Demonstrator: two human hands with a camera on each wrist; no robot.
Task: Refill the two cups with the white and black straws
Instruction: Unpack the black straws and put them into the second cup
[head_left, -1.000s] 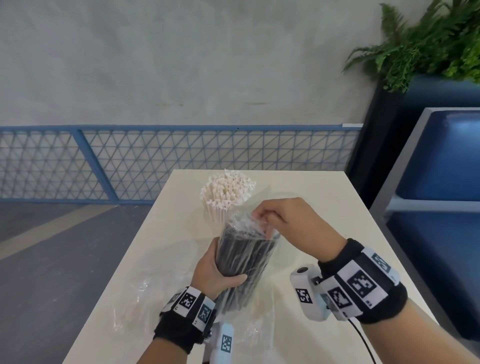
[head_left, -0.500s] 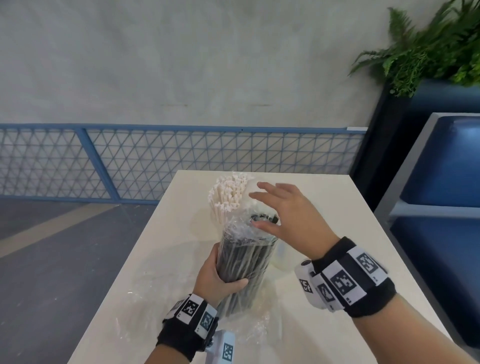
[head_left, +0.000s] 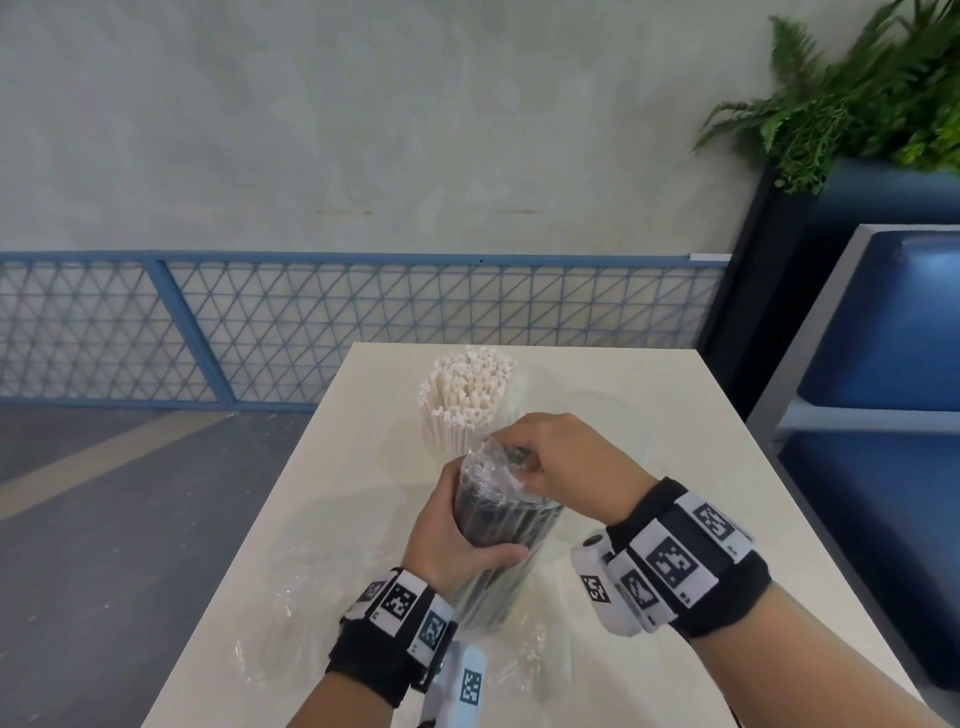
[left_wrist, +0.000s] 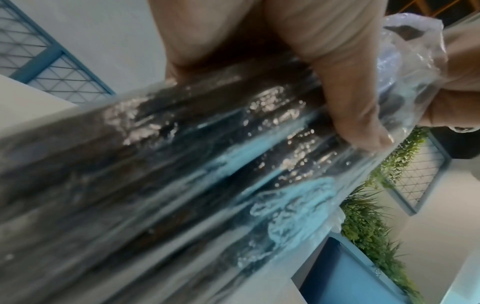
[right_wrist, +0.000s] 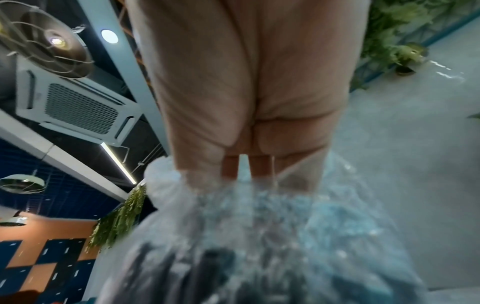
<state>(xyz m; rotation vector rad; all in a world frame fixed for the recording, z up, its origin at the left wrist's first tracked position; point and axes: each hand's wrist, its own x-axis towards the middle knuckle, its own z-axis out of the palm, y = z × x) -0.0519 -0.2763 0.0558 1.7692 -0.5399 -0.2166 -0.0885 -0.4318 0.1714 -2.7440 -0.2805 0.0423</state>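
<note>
The left hand (head_left: 457, 540) is wrapped round the middle of a fat bundle of black straws in a clear plastic sleeve (head_left: 498, 530), held upright over the near half of the pale cream desk (head_left: 691, 519) — thumb across the front, fingers curled behind. The right hand (head_left: 561, 462) sits on top, fingertips curled and pinching the crinkled mouth of the sleeve, where the straw ends show through. The right wrist view confirms it: fingers (right_wrist: 231, 166) dug into bunched film.

Behind the bundle, toward the far edge, stands the bundle of white paper straws (head_left: 465, 400), upright in what looks like a clear cup, though its wall is hard to make out. Just right of it a faint clear rim shows; whether that is the second cup, I cannot tell.

Handling, as I judge it: the bundle is light but loose inside — stiff straws, slippery film. Squeeze the middle too softly and the straws slide out of the bottom; too hard and paper straws dent. The mid-body grip looks right for holding, and the top film is the place to peel from.

Room is decent. Loose clear plastic film (head_left: 291, 603) lies on the near-left of the desk and more by the bundle's foot, so a slip hazard there. The left edge drops straight to the grey floor (head_left: 104, 519), and a blue padded seat (head_left: 883, 415) is close on the right.
</note>
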